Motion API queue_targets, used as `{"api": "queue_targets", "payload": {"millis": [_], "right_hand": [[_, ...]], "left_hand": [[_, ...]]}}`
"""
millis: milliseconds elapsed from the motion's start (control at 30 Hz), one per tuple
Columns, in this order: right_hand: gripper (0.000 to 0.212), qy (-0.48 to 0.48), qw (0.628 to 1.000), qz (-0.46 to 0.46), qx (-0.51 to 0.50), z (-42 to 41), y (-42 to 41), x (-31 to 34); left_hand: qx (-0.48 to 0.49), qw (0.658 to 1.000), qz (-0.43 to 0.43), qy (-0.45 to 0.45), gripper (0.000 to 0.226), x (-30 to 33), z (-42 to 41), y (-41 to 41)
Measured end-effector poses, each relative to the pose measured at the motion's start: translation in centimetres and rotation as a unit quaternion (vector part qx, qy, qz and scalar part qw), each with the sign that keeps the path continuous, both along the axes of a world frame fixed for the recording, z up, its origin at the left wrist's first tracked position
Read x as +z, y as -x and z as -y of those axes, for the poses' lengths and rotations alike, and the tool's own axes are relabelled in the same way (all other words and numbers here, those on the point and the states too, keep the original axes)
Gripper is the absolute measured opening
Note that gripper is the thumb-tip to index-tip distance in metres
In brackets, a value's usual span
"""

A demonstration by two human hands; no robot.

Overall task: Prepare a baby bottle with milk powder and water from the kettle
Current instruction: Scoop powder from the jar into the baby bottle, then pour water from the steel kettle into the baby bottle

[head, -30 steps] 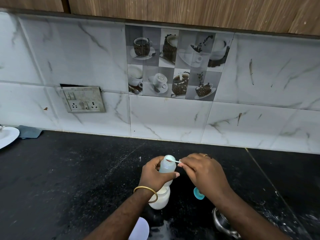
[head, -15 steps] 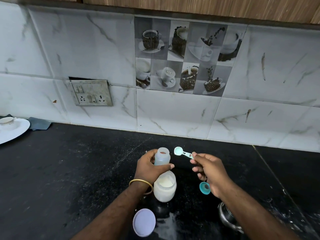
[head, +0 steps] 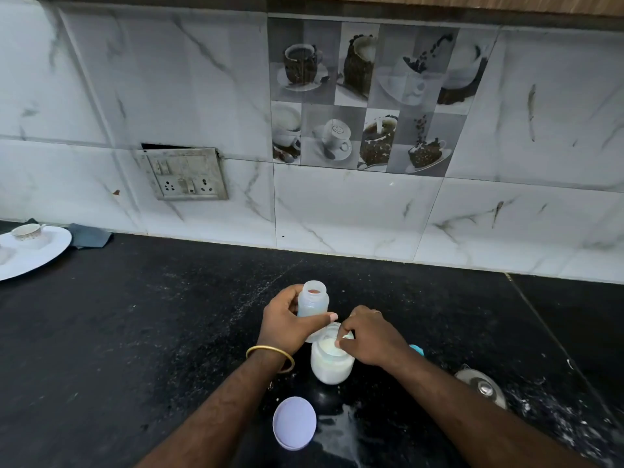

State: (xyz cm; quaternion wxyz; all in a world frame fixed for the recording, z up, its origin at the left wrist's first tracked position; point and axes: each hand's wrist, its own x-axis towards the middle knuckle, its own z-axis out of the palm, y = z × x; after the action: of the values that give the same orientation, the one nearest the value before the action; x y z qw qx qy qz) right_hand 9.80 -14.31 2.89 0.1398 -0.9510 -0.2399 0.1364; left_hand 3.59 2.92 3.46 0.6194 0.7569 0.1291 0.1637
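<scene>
Since 0.5 s ago, right hand (head: 371, 336) drops the scoop (head: 345, 338) into the powder jar (head: 332, 361) on the desk (head: 135, 332). Left hand (head: 287, 327) wraps the light, smooth bottle (head: 313, 300) mid-body, the best hold.

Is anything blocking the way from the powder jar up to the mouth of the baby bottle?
Nothing visible does. The bottle, held in the left hand, has an open mouth just behind the open powder jar, where the right hand is dipping the scoop.
</scene>
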Motion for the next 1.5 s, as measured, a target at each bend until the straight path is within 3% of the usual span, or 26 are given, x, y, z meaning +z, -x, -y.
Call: {"api": "queue_targets", "payload": {"millis": [167, 267, 367, 400, 500, 733, 1000, 1067, 1133, 1200, 1300, 1367, 1500], "right_hand": [[0.037, -0.088, 0.995, -0.048, 0.008, 0.2, -1.4, -1.6], [0.027, -0.198, 0.978, -0.051, -0.044, 3.0, 0.0, -1.0], [0.006, -0.244, 0.962, 0.003, -0.120, 6.9, 1.1, -0.3], [0.012, -0.256, 0.956, 0.009, -0.140, 7.9, 1.1, -0.4], [0.041, -0.281, 0.943, 0.041, -0.173, 10.0, 0.8, -0.3], [0.022, -0.322, 0.904, 0.038, -0.278, 17.4, 2.5, -0.4], [0.025, -0.338, 0.890, 0.009, -0.306, 21.6, 5.6, -0.1], [0.023, -0.342, 0.881, 0.017, -0.325, 22.6, 6.5, -0.5], [0.018, -0.360, 0.862, 0.023, -0.356, 23.4, 7.5, -1.0], [0.011, -0.384, 0.834, 0.002, -0.397, 23.7, 8.7, -1.8], [0.014, -0.379, 0.814, -0.076, -0.434, 23.4, 10.6, -3.5], [0.017, -0.375, 0.805, -0.148, -0.435, 22.8, 11.5, -4.5], [0.026, -0.382, 0.790, -0.223, -0.424, 22.3, 11.7, -5.9]], "left_hand": [[-0.045, 0.999, 0.025, -0.009, 0.053, 1.6, 1.8, -0.4], [-0.087, 0.995, 0.029, -0.034, 0.059, 1.7, 4.5, -0.9], [-0.132, 0.989, 0.021, -0.054, 0.057, 1.0, 7.6, -0.8], [-0.143, 0.988, 0.025, -0.056, 0.054, 0.9, 8.2, -0.7], [-0.153, 0.986, 0.019, -0.067, 0.050, -0.6, 9.3, -0.6], [-0.175, 0.975, -0.082, -0.110, 0.051, -6.5, 13.2, -0.7], [-0.194, 0.965, -0.114, -0.137, 0.049, -9.3, 14.5, -1.1], [-0.196, 0.965, -0.122, -0.126, 0.065, -9.5, 14.6, -0.8], [-0.160, 0.971, -0.138, -0.110, 0.097, -10.2, 15.0, -0.5], [-0.109, 0.980, -0.136, -0.094, 0.102, -10.7, 15.5, -0.1], [-0.075, 0.986, -0.118, -0.085, 0.067, -10.7, 16.1, 0.0], [-0.088, 0.985, -0.115, -0.089, 0.055, -10.7, 15.9, -0.1], [-0.095, 0.985, -0.115, -0.082, 0.083, -10.4, 16.4, -0.2]]}}
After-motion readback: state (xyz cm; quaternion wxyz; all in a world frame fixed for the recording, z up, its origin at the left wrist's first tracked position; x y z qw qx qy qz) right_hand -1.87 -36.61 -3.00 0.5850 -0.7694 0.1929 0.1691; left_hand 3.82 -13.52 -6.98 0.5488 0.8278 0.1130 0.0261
